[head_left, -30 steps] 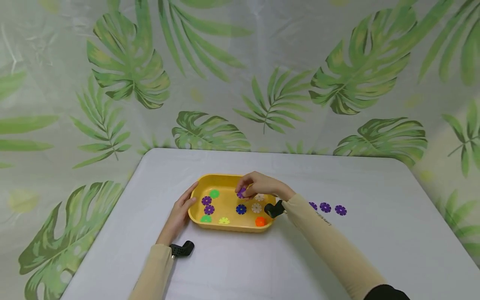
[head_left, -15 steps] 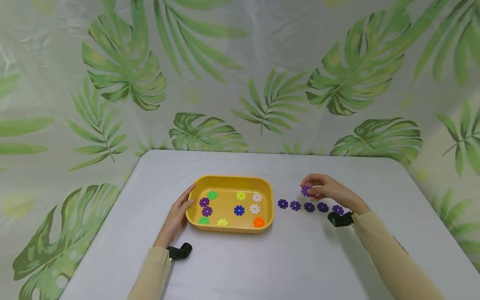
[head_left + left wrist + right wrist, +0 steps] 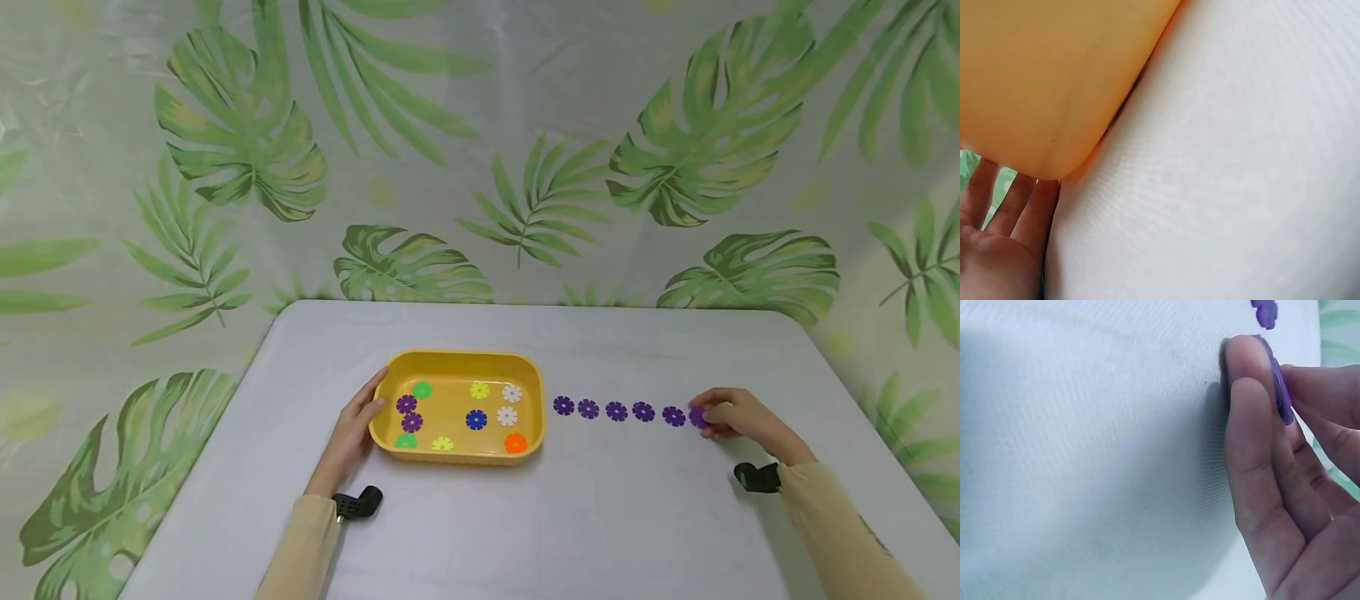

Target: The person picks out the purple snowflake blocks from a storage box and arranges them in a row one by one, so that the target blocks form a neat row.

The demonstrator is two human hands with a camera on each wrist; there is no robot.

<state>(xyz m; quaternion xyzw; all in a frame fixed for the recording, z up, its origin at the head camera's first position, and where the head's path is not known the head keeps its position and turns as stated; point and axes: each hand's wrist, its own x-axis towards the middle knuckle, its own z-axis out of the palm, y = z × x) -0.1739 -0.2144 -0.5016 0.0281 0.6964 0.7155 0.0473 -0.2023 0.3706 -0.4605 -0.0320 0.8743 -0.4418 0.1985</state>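
Note:
At the right end of a row of purple snowflake discs [image 3: 617, 412], my right hand [image 3: 738, 418] pinches one more purple snowflake disc [image 3: 697, 416] between thumb and fingers. The right wrist view shows this disc [image 3: 1282, 394] tilted on edge, close over the white cloth, partly hidden by fingertips. My left hand [image 3: 352, 433] rests against the left side of a yellow tray [image 3: 457, 457]. In the left wrist view its straight fingers [image 3: 1029, 203] touch the tray wall [image 3: 1054, 81]. Purple, green, yellow, white, blue and orange discs lie inside the tray.
The tray stands on a white-covered table [image 3: 480, 533], left of the row. Behind the table hangs a leaf-patterned curtain [image 3: 420, 167]. A dark wrist camera [image 3: 756, 477] sits on the right wrist, another wrist camera [image 3: 360, 502] on the left.
My right hand has lifted a purple disc out of the tray and carried it right, past the row, down to its right end. The left hand has stayed at the tray.

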